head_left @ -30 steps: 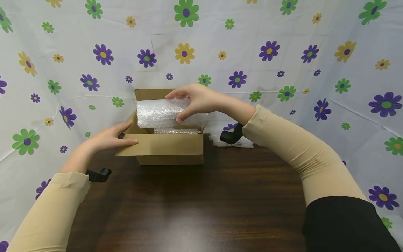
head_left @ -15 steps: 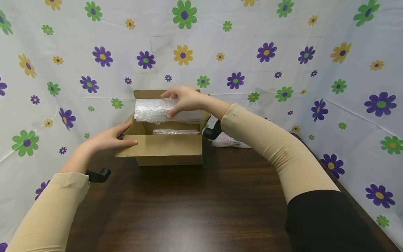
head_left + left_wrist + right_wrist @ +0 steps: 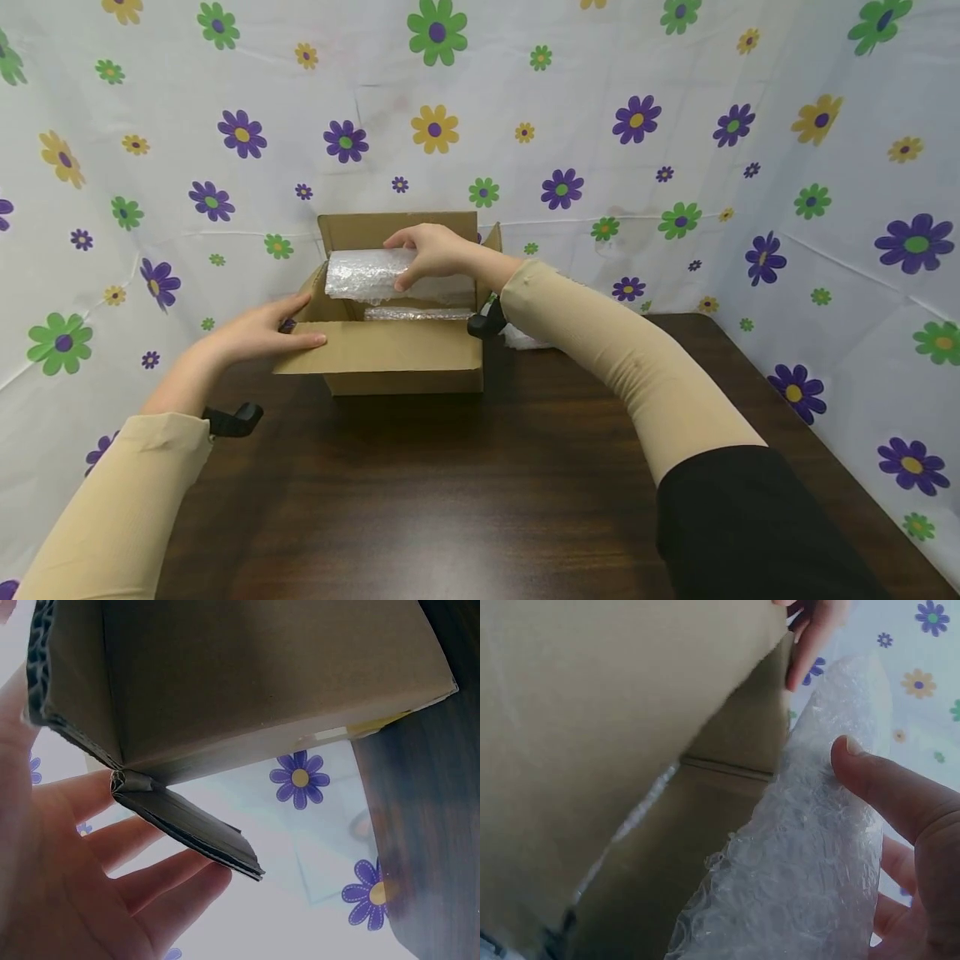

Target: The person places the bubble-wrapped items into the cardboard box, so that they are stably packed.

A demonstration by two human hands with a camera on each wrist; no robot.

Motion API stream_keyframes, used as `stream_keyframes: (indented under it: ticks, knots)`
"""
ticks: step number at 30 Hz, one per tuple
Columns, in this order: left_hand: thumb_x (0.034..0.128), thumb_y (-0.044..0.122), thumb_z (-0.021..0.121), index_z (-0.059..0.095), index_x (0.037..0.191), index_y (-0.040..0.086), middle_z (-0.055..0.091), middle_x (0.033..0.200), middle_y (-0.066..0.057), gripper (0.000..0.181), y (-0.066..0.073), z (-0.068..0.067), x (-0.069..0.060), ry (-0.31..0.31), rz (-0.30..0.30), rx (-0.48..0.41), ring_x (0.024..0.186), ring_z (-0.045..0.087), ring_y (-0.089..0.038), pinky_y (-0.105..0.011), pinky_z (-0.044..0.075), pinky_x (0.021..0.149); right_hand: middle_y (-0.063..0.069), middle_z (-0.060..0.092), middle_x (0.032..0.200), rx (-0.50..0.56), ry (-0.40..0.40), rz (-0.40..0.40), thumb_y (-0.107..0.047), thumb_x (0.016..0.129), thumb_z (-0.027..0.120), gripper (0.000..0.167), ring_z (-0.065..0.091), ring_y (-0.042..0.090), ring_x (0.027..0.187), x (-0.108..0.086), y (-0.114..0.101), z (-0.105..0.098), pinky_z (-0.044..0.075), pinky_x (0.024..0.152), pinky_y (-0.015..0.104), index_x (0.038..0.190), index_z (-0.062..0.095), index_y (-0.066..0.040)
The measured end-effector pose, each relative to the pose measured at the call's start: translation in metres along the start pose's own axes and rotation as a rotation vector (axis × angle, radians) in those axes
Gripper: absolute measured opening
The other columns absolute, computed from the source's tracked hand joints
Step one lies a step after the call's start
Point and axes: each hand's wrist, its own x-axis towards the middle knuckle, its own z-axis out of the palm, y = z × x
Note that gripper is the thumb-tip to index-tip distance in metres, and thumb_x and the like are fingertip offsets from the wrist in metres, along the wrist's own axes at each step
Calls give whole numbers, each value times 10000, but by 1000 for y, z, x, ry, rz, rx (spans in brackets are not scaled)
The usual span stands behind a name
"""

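Note:
A brown cardboard box stands with its flaps up, toward the back of the table. My left hand holds its left corner, thumb over the front flap and fingers behind the left flap. Over the box opening, my right hand grips a bubble-wrapped bundle between thumb and fingers. The right wrist view shows the thumb pressed on the bubble wrap, its fingers behind. What the wrap covers cannot be made out. Another piece of bubble wrap shows inside the box, mostly hidden by the front flap.
More clear bubble wrap lies just right of the box, partly behind my right forearm. The dark wooden table extends in front and to the right. A flower-print cloth hangs behind and at both sides.
My right hand has moved left with the bubble-wrapped bundle, further over the box, then lowered slightly into the opening. The left hand has stayed at the box corner.

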Motion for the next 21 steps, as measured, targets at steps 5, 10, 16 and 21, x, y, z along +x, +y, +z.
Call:
stream_keyframes:
  ticks: [5,10,16,21]
  knots:
    - [897,501,641,169,1535,-10,166,1553,-287,943,0,0,-2,-2,-12,-16,1400,163,-489,-634,186,1091,38,479,1440,-8,-13,1,-345,785,821,734,435,187,1306,4,3,12,385,1035,330,1428,499,-199]
    - [900,495,640,154,1540,1,154,1558,-284,943,1,0,-3,-12,-10,-20,1404,156,-485,-636,185,1090,51,482,1439,-28,-13,-9,-334,806,802,717,438,210,1304,6,4,20,382,1041,342,1432,490,-176]
    - [901,482,645,149,1540,-1,148,1560,-281,943,1,-1,-3,-16,-5,-29,1410,145,-478,-629,180,1096,74,489,1427,-33,-25,11,-321,819,792,710,446,225,1294,6,8,30,390,1032,348,1435,483,-148]
    - [899,489,644,152,1538,-8,148,1556,-290,947,1,-1,-3,-16,-7,-22,1408,144,-483,-628,175,1098,72,483,1435,-30,-46,19,-324,833,779,706,446,229,1294,7,10,36,395,1028,351,1442,473,-139]
